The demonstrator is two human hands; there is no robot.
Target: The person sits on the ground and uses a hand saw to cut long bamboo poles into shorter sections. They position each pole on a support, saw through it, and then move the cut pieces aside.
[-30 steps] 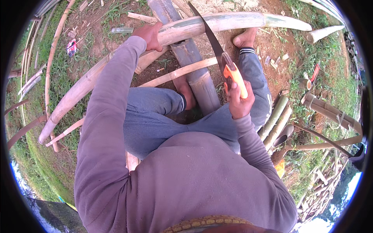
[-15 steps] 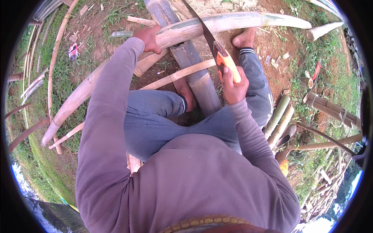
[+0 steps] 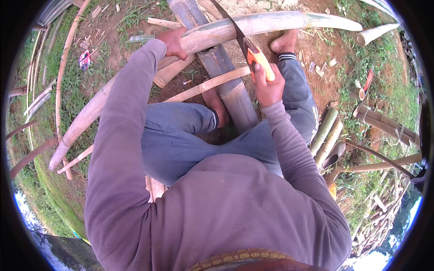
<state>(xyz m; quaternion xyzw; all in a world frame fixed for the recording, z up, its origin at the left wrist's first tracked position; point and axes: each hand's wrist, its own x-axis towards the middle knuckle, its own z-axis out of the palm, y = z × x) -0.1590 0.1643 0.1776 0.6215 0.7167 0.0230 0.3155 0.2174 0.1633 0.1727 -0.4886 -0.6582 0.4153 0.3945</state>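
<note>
A long, pale bamboo pole runs crosswise in front of me, lying over a thicker grey bamboo log that points away from between my legs. My left hand grips the pole from above, left of where the two cross. In my right hand is the orange handle of a hand saw. The saw's dark blade lies across the pole, right of my left hand; how deep it sits in the bamboo I cannot tell. My fingers are wrapped round the handle.
A split bamboo strip crosses the log nearer to me. Short bamboo pieces lie right of my leg, with a red-handled tool farther out. Long thin poles stand at the left. My bare right foot is just below the pole.
My right hand and the saw have shifted slightly up and left, pushing the handle closer to the pole. The left hand and the pole stay nearly in place.
</note>
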